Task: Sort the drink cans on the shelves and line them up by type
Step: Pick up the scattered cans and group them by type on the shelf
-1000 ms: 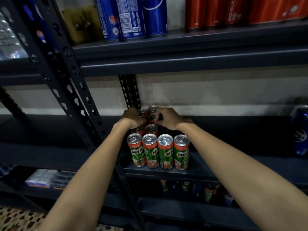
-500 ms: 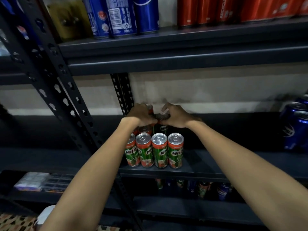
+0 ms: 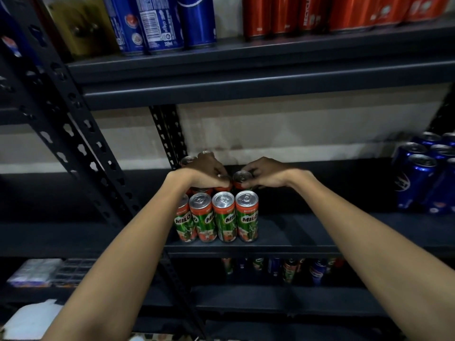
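On the middle shelf (image 3: 283, 232), behind the front row of Milo cans (image 3: 218, 216), the left hand (image 3: 206, 172) and right hand (image 3: 267, 174) each pinch a second-row can top, apparently squaring that row; next, nudge them flush.

A row of four Milo cans (image 3: 218, 217) is set upright, side by side, near the front edge of the middle shelf (image 3: 295, 232). Further cans are packed directly behind that row, toward the far wall. The left hand (image 3: 205, 172) is laid over the far cans on the left; the right hand (image 3: 264, 174) is closed on one second-row can (image 3: 241, 178) just to its right. Far right on the same shelf, a can cluster (image 3: 428, 168) is grouped. Cans are lined along the upper shelf (image 3: 246, 67); more are placed on the lower shelf (image 3: 270, 299).
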